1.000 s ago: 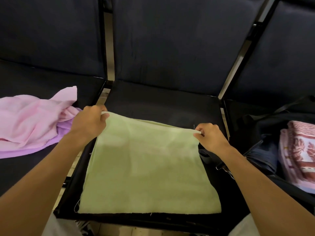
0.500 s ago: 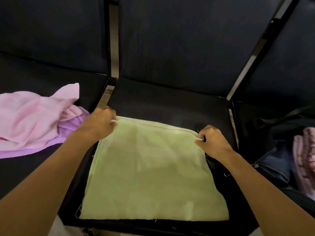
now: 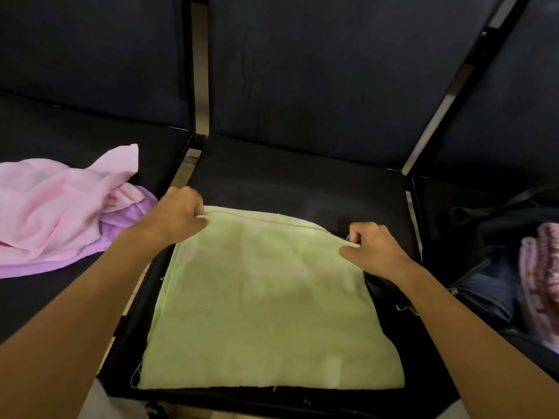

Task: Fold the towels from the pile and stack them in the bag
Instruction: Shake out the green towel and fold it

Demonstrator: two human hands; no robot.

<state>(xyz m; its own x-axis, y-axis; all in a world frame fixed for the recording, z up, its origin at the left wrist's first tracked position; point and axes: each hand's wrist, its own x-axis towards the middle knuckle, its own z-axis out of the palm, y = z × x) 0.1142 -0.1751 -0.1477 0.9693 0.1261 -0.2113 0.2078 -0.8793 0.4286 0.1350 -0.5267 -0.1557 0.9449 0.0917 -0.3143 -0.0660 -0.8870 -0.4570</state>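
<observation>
Both hands have drawn the far edge of the pale green square cloth towel (image 3: 266,303) slightly nearer than a second ago, and the camera has tipped a little. Left hand (image 3: 178,216) pinches the far left corner between thumb and curled fingers; right hand (image 3: 373,246) pinches the far right corner likewise. That towel lies flat on the middle black padded seat (image 3: 302,182), its near edge at the seat's front. On the left seat sits a crumpled pile of pink and lilac towels (image 3: 60,210). At far right, an open dark bag (image 3: 496,276) holds a folded pink patterned towel (image 3: 541,282).
</observation>
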